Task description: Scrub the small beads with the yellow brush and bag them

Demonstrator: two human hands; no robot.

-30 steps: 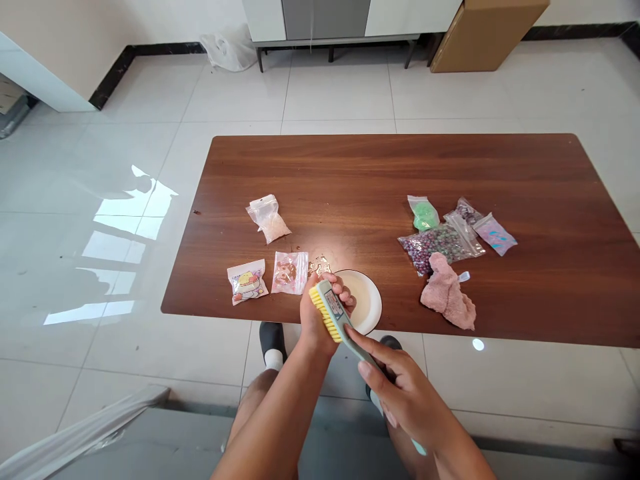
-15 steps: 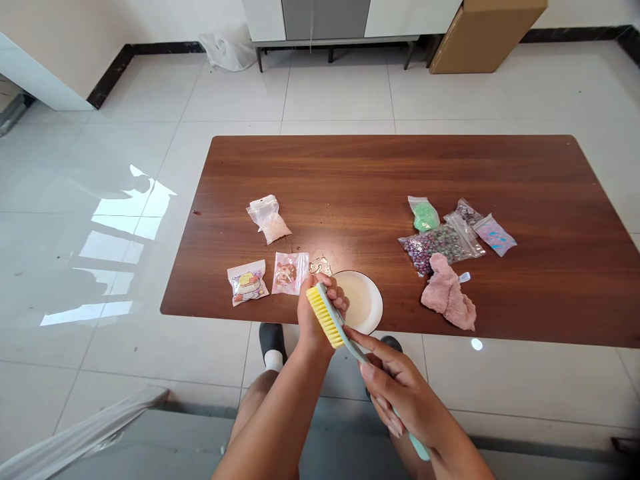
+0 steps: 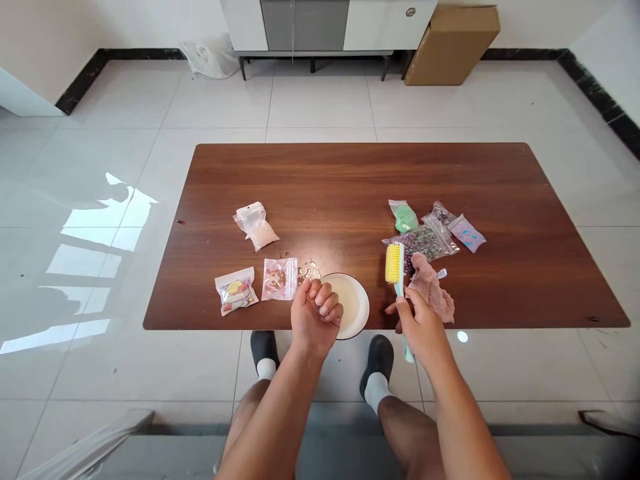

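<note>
A brush (image 3: 395, 263) with yellow bristles and a pale green handle is gripped in my right hand (image 3: 420, 323), its head pointing up over the table's right half. Beside that hand lies a crumpled pink cloth (image 3: 433, 288) with a white tag. My left hand (image 3: 317, 313) is turned palm up with its fingers curled in, and I see nothing in it. It overlaps the left side of a white plate (image 3: 356, 307) that holds a pale liquid. A wet patch (image 3: 310, 269) glistens on the wood just behind my left hand.
On the brown table (image 3: 320, 180) lie a pink printed packet (image 3: 280, 279), a cartoon packet (image 3: 236, 291) and a bag of pale grains (image 3: 257, 227). To the right are a green-filled bag (image 3: 404, 217), a bag of dark beads (image 3: 425, 241) and a blue-pink packet (image 3: 467, 233).
The brush, in my right hand, has moved from against my left hand to the right, near the pink cloth, and now stands more upright. My left hand stays near the plate.
</note>
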